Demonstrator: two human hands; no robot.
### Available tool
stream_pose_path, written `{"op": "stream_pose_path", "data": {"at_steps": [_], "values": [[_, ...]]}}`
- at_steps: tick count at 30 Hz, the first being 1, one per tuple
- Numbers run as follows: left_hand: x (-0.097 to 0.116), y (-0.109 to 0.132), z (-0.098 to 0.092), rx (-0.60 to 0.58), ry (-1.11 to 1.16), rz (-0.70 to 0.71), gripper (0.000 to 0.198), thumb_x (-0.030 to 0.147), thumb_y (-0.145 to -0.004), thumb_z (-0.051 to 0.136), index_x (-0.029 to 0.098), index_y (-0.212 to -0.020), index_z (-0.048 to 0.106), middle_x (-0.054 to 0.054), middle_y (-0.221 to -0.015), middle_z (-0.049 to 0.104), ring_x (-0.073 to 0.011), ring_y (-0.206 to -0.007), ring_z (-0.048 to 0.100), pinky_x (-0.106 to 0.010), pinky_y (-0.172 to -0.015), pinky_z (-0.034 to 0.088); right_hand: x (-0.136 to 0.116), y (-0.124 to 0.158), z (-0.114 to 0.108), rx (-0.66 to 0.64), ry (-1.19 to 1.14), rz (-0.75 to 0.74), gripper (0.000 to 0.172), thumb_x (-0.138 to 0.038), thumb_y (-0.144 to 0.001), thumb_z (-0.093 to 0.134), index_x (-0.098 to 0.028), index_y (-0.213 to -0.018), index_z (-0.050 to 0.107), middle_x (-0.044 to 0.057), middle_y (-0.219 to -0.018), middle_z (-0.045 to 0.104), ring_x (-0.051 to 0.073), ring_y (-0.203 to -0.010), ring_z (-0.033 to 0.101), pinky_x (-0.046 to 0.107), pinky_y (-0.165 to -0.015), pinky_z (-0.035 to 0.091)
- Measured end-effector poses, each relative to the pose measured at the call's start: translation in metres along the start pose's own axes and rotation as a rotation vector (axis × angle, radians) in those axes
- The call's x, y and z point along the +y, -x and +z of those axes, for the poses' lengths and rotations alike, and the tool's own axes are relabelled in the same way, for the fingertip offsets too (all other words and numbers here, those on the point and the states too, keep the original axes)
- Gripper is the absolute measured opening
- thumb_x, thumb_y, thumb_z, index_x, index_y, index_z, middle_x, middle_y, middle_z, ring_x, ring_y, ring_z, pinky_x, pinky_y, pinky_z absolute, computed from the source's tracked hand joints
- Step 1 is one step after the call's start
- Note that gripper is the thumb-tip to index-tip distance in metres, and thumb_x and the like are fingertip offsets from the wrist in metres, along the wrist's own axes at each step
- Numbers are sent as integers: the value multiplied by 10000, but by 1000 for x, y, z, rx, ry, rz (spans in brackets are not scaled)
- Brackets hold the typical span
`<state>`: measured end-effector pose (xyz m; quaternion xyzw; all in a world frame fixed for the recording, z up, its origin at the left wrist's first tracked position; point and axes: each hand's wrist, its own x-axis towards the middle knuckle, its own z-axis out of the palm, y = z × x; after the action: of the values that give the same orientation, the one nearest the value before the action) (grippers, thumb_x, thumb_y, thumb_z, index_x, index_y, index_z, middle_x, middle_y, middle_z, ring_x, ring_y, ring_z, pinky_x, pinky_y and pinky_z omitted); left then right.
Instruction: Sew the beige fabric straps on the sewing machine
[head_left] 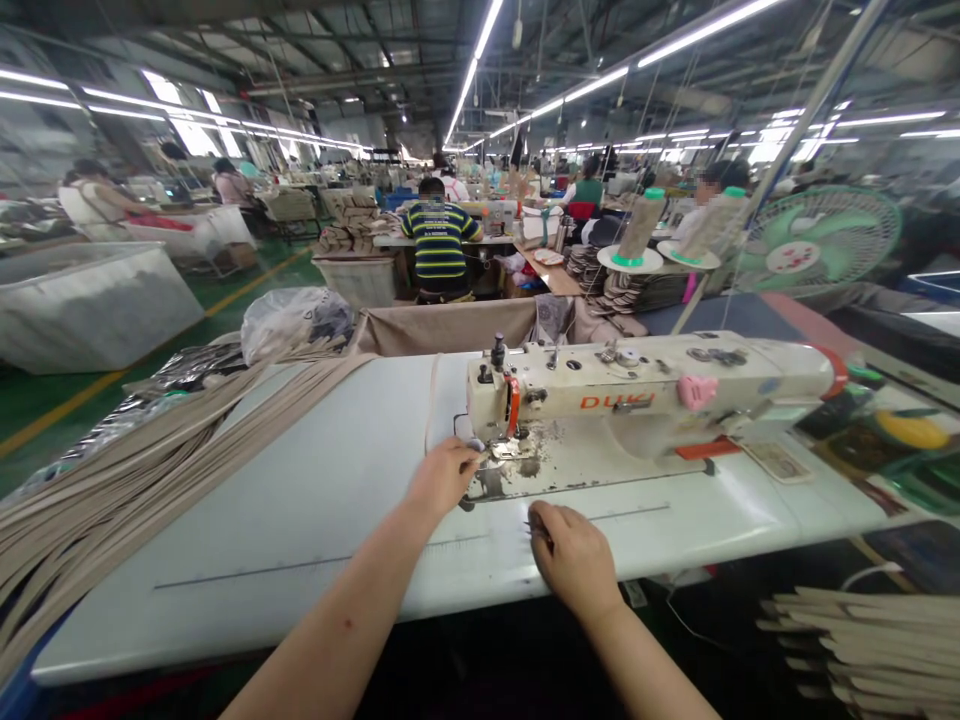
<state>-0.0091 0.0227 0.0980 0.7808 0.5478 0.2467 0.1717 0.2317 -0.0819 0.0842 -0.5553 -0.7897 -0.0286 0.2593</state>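
My left hand (441,476) reaches to the needle area of a white sewing machine (570,395). Its thumb and fingertips are pinched together beside the presser foot; whatever lies between them is too small to make out. A narrow beige strip (433,400) lies on the white table (315,470) just beyond this hand. Closer to the front edge, my right hand (576,555) rests with curled fingers around a small dark pointed tool (541,532), mostly hidden by the fingers. The needle itself is hard to see.
Long beige strips (187,450) drape over the table's left side. More strips (840,650) are stacked at lower right. Thread cones (643,228) and a green fan (817,240) stand behind the machine. A person in a striped shirt (440,245) sits ahead.
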Motion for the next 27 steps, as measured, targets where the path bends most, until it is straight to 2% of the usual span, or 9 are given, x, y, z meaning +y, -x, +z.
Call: {"op": "stream_pose_path", "data": {"at_steps": [7, 14, 17, 20, 22, 25, 27], "values": [[17, 5, -3, -47, -5, -89, 168, 204, -959, 605, 234, -979, 768, -27, -981, 638, -146, -843, 619, -259, -797, 497, 0, 1, 1, 14, -13, -4, 248, -87, -833, 505, -203, -1002, 645, 33, -799, 647, 209, -764, 576, 315, -732, 395], [57, 15, 9, -99, -45, -226, 202, 239, -977, 549, 150, -1055, 713, -112, -1179, 586, -182, -984, 631, -283, -937, 493, 2, 2, 4, 26, -60, 12, 249, -90, -829, 504, -198, -1011, 635, 45, -817, 651, 228, -772, 604, 335, -737, 442], [73, 17, 12, -110, -70, -274, 241, 151, -953, 500, 129, -1097, 692, -133, -1160, 582, -200, -983, 641, -293, -923, 501, 7, 5, 7, 53, -106, 0, 312, -90, -817, 504, -199, -1083, 624, 50, -855, 682, 240, -790, 640, 347, -739, 485], [84, 20, 8, -134, -93, -286, 339, 63, -917, 463, 116, -1181, 669, -145, -1136, 594, -219, -981, 654, -304, -914, 509, 16, 9, 10, 69, -202, 4, 365, -108, -827, 513, -220, -1160, 613, 49, -911, 723, 241, -816, 684, 344, -748, 533], [90, 23, 5, -203, -95, -285, 432, 36, -895, 482, 102, -1301, 612, -162, -1196, 585, -233, -1033, 656, -309, -951, 504, 23, 10, 11, 49, -305, 40, 335, -149, -871, 524, -246, -1175, 627, 48, -965, 749, 232, -853, 709, 325, -771, 558], [99, 29, 0, -332, -80, -300, 602, 16, -837, 555, 72, -1433, 499, -201, -1355, 510, -262, -1121, 643, -338, -1031, 482, 31, 11, 6, 17, -489, 125, 242, -274, -943, 539, -274, -1136, 685, 46, -1010, 773, 215, -879, 731, 277, -793, 576], [101, 32, 0, -365, -69, -310, 669, 48, -785, 654, 68, -1435, 494, -206, -1392, 480, -285, -1146, 633, -370, -1067, 470, 35, 14, -1, 16, -612, 197, 236, -376, -964, 546, -282, -1077, 731, 41, -980, 781, 209, -863, 738, 244, -793, 578]]}}
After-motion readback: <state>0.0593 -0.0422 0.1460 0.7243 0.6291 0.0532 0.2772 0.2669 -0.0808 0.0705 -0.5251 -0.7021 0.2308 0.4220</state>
